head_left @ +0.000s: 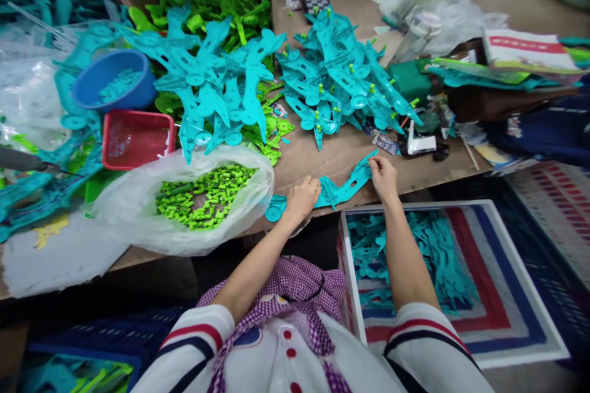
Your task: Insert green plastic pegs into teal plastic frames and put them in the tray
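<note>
A long turquoise plastic part [343, 191] lies at the table's front edge, with a round disc at its left end. My left hand [303, 196] is closed over it near the left end, fingers curled. At the other end my right hand [383, 177] pinches the part's tip between thumb and fingers. Left of my hands, an open clear plastic bag [115, 196] holds many small lime-green plastic pieces [207, 196]. Beyond my hands lies a heap of similar turquoise parts [336, 73], some with small green pieces on them.
Another turquoise pile [216, 80] rests on green parts at the back left. Beside it are a blue bowl [80, 83] and a red tray [138, 116]. A white-rimmed bin [502, 221] with turquoise parts stands below the table at right. Clutter and a box [530, 49] occupy the right.
</note>
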{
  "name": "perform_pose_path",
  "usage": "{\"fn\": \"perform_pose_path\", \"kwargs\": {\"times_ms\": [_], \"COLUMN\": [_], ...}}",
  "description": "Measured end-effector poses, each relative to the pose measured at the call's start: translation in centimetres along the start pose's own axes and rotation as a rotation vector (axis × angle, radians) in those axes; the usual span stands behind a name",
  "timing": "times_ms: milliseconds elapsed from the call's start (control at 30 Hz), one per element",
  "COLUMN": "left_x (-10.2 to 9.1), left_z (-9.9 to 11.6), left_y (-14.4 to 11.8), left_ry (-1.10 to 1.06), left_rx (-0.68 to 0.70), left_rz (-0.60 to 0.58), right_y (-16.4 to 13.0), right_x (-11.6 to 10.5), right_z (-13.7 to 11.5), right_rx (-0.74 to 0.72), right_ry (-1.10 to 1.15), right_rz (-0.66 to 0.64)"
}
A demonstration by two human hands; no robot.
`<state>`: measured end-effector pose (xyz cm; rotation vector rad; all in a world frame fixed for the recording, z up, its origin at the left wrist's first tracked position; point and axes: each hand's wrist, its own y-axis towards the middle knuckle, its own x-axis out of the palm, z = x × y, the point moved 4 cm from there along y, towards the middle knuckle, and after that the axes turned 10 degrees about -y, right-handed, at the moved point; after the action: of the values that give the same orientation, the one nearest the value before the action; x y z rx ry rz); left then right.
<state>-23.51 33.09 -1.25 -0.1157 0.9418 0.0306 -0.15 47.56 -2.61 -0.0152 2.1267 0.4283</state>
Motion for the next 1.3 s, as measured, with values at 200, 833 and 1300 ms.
{"fn": "perform_pose_path", "kwargs": {"times_ms": [200,833,1300], "left_x": [0.6,-4.5,-3.9], "left_z": [0.0,-1.5,-4.9], "left_y": [-0.1,-2.2,-11.4], "left_ry": [0.076,-1.426,-1.837], "left_rx": [0.024,-0.316,-0.586], "left_rz": [-0.106,0.062,-0.039], "right_y": [1.1,-6.9,-14.2], "right_x": [0.2,-3.6,2.4], "right_z": [-0.9,-13.9,-23.9], "right_rx": [-0.156,-0.152,0.039], "right_ry": [-0.175,0.108,0.687], "right_rz": [-0.061,0.073,-0.554]}}
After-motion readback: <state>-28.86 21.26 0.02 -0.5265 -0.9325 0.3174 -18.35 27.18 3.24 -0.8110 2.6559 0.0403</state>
